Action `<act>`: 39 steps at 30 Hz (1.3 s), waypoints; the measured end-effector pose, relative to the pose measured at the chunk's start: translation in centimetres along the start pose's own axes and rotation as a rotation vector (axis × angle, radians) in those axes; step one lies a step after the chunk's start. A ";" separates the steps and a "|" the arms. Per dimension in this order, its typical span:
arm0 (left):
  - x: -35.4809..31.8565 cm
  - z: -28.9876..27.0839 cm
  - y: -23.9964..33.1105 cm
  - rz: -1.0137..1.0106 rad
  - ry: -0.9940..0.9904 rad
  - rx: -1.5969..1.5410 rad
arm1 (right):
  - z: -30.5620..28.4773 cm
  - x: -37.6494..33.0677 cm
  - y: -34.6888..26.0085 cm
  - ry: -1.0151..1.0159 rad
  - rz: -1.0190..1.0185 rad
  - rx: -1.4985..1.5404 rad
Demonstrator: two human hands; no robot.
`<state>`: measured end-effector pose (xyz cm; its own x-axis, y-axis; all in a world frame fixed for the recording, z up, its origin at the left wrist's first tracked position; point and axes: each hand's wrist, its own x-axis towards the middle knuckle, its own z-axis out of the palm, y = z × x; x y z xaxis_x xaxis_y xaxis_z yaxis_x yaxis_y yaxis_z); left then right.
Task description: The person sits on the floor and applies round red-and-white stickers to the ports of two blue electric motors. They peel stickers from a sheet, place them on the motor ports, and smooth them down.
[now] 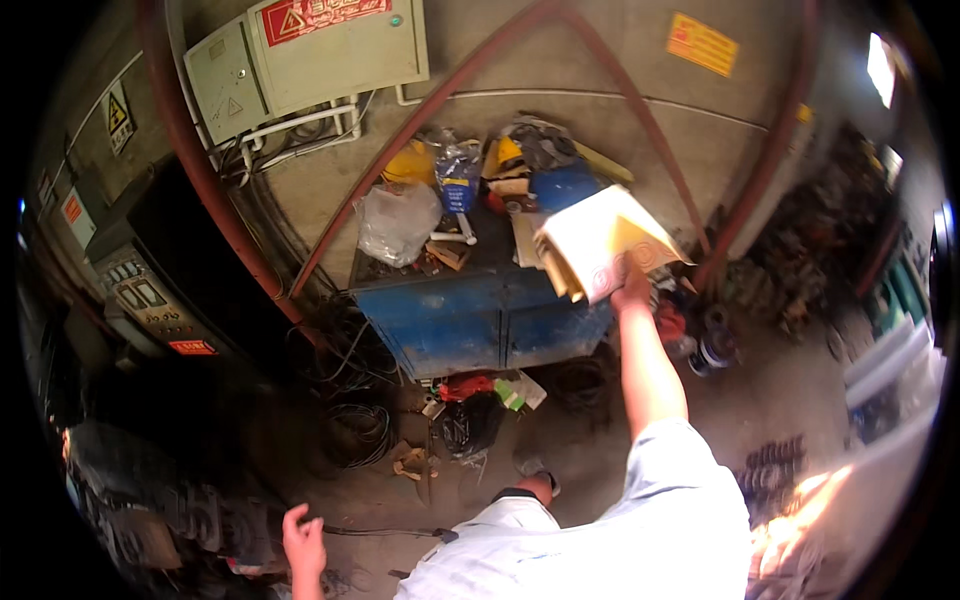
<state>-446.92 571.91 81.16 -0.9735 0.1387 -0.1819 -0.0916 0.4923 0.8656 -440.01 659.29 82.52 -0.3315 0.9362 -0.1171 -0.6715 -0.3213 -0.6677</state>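
Note:
My right hand (630,283) reaches far forward and grips a folded piece of cardboard (595,235), pale tan and brightly lit, by its near edge. The cardboard is above the right end of a blue metal cabinet (440,322), over its cluttered top. My left hand (303,540) hangs low at the left, holding nothing, its fingers loosely bent and apart. On the cabinet top sit a clear plastic bag (398,222), a blue packet (458,190), a white pipe piece (462,236) and a yellow helmet-like object (408,163).
A black control cabinet (150,290) stands at the left. Coiled cables (358,436) and a black plastic bag (470,422) lie on the floor before the blue cabinet. Red diagonal beams (420,120) rise behind it. Dark metal parts (800,240) are heaped at the right.

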 end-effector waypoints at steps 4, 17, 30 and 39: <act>-9.9 4.9 -3.2 -0.399 0.125 0.619 | 3.7 18.9 11.5 0.270 0.192 -0.139; -38.6 14.3 -12.5 -1.215 -0.590 0.577 | 10.9 31.7 28.1 -0.278 0.266 -0.705; -71.3 46.9 -13.7 -1.607 0.210 -0.954 | 1.8 -27.9 43.9 -0.731 1.064 -1.492; -80.8 18.7 -36.9 -1.161 0.506 -0.105 | -6.3 -78.7 47.0 -1.332 1.748 -1.776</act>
<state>-360.94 558.58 55.21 -0.2787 -0.6805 -0.6777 -0.9347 0.0302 0.3541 -441.33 571.42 55.73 -0.0523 -0.3287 -0.9430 0.7260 0.6359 -0.2619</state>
